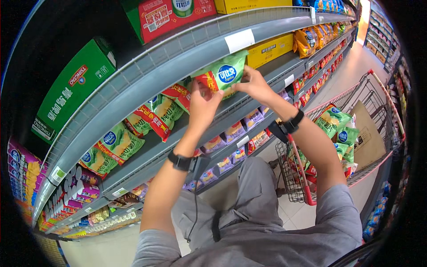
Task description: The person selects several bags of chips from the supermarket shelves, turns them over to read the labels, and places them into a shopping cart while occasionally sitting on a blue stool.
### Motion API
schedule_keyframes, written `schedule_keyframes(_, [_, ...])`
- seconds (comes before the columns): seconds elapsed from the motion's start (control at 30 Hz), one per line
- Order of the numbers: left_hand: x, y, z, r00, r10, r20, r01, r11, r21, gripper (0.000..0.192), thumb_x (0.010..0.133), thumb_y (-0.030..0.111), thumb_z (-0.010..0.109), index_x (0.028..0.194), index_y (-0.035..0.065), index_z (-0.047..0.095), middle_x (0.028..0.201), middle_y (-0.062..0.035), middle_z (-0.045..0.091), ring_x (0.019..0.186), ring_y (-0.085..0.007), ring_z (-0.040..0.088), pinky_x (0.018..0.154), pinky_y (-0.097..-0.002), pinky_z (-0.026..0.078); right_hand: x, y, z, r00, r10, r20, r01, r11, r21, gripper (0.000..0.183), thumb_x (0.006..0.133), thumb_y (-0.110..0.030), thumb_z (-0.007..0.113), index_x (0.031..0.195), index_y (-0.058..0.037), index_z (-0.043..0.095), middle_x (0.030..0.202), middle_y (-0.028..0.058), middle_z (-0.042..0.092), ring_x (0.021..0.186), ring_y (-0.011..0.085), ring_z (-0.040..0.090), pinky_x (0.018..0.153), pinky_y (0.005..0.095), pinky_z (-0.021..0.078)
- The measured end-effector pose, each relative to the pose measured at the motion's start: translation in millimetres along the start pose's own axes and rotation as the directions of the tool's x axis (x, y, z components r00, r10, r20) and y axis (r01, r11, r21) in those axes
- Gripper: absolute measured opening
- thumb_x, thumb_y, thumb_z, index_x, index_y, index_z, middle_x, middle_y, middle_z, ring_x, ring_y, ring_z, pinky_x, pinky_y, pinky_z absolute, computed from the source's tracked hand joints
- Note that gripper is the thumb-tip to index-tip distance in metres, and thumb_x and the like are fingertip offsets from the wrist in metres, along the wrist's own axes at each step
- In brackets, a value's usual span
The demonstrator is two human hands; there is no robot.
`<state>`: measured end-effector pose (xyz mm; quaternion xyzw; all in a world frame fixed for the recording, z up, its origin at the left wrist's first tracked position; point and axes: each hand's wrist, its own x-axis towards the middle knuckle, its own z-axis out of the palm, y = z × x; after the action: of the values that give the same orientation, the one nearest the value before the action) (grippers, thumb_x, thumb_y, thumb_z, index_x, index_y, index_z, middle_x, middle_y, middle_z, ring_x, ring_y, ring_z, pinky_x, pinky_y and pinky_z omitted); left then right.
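Observation:
Both hands grip one green bag of potato chips (230,68) with a red band, at the front of a grey shelf. My left hand (204,106) has the bag's lower left part, the thumb on its front edge. My right hand (255,85) pinches its right side. More green chip bags (120,140) lean in a row to the left on the same shelf; one with a red end (176,95) lies right beside my left hand. The fingers behind the bag are partly hidden.
A wire shopping cart (393,110) with red trim stands on my right. It holds green chip bags (333,120) and a cardboard piece (368,137). The upper shelf's rail (186,63) curves just above my hands. Purple chip bags (235,131) fill the shelf below.

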<state>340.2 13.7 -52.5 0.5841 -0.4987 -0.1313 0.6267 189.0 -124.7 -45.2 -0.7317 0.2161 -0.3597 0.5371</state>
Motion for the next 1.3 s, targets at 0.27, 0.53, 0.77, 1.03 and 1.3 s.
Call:
schedule_keyframes(0.27, [-106.2,60.0,-53.5,0.93,0.359,-0.079,-0.35,0.931,0.102,0.078,0.068,0.008,0.08,0.133,-0.001,0.037,0.133,-0.0152,0.042,0.122,-0.027,0.047,0.101,-0.0376,0.04,-131.8,-70.3,40.0,0.931,-0.358,0.074,0.364,0.923,-0.124,0.072,0.069,-0.007,0.08,0.13,0.0006,0.041,0.127,0.0136,0.05,0.117,0.0226,0.051,0.101,0.0344,0.0394])
schedule_keyframes(0.53, [-168.4,82.6,-107.5,0.993,-0.093,0.078,0.112,0.948,-0.298,0.092,0.07,0.009,0.081,0.142,0.0005,0.026,0.124,-0.0132,0.053,0.114,-0.0215,0.055,0.097,-0.0343,0.046,-159.4,-64.1,91.1,0.919,-0.154,0.363,0.009,0.929,0.37,0.092,0.073,-0.016,0.081,0.141,0.0014,0.023,0.135,0.0145,0.042,0.127,0.0205,0.041,0.107,0.0341,0.0328])
schedule_keyframes(0.77, [-204.0,71.9,-118.6,0.972,-0.233,-0.022,0.22,0.939,-0.264,0.077,0.082,0.016,0.073,0.142,-0.0004,0.027,0.125,-0.0122,0.053,0.113,-0.0181,0.054,0.097,-0.0333,0.044,-179.9,-57.0,117.4,0.882,-0.003,0.472,-0.122,0.964,0.236,0.08,0.075,-0.024,0.081,0.135,0.0037,0.036,0.126,0.0128,0.052,0.118,0.0199,0.049,0.101,0.034,0.0385])
schedule_keyframes(1.03, [-217.0,63.9,-108.9,0.984,-0.172,-0.041,0.143,0.911,-0.386,0.078,0.081,0.018,0.073,0.141,0.0016,0.027,0.126,-0.0112,0.052,0.115,-0.0183,0.053,0.098,-0.0334,0.043,-180.2,-57.4,117.3,0.904,-0.021,0.427,-0.115,0.95,0.29,0.068,0.075,-0.02,0.081,0.127,0.0027,0.044,0.118,0.0113,0.059,0.108,0.0171,0.056,0.094,0.0323,0.0444])
schedule_keyframes(1.3, [-212.5,52.8,-106.6,0.95,-0.261,-0.171,0.169,0.892,-0.419,0.069,0.079,0.019,0.077,0.132,0.0016,0.036,0.12,-0.0087,0.056,0.105,-0.0156,0.058,0.09,-0.0306,0.048,-179.0,-37.8,121.3,0.885,-0.082,0.458,-0.12,0.911,0.395,0.085,0.076,-0.025,0.08,0.139,0.0024,0.029,0.133,0.0131,0.046,0.122,0.0189,0.045,0.103,0.0333,0.0367])
